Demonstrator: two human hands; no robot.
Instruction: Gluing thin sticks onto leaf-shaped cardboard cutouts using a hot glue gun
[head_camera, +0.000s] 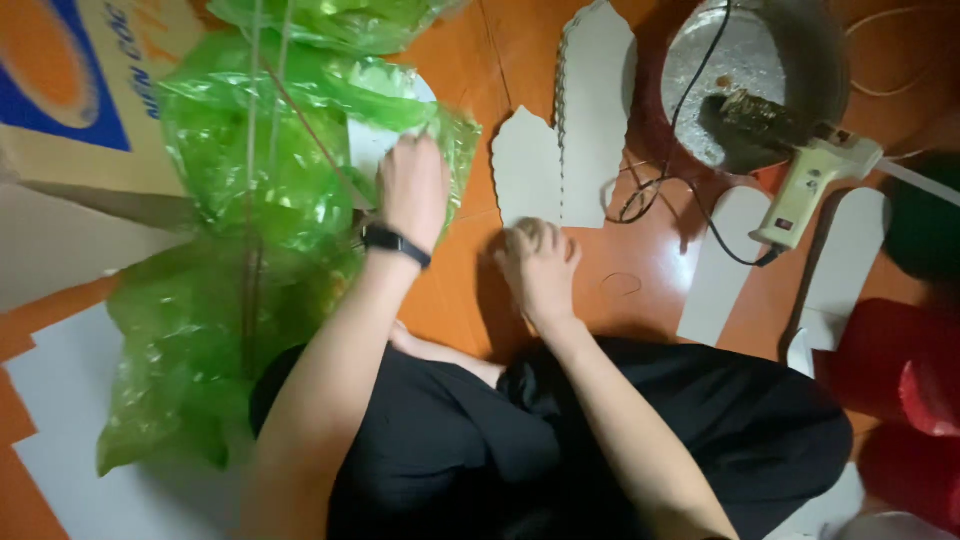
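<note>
Gripping green cellophane (250, 180) stretched over thin sticks, left hand (412, 190) is closed on it, black wristband (395, 242) on the wrist; right hand (540, 268) presses fingers-down, not grasping, on the lower edge of a white scalloped cutout (530, 170) lying on the orange floor (640, 285); glue gun (815, 185) rests well apart by a round metal pot (760, 70)

— Op log, head view. What am I wearing on the left hand (413, 186) side?

— A thin black band with a small dark face sits at the left wrist. Both forearms are bare; no sleeves reach them.

— And the right hand (541, 268)?

— No ring or band that I can see there. Below, I note loose black clothing, matte and creased, across the lap.
</note>
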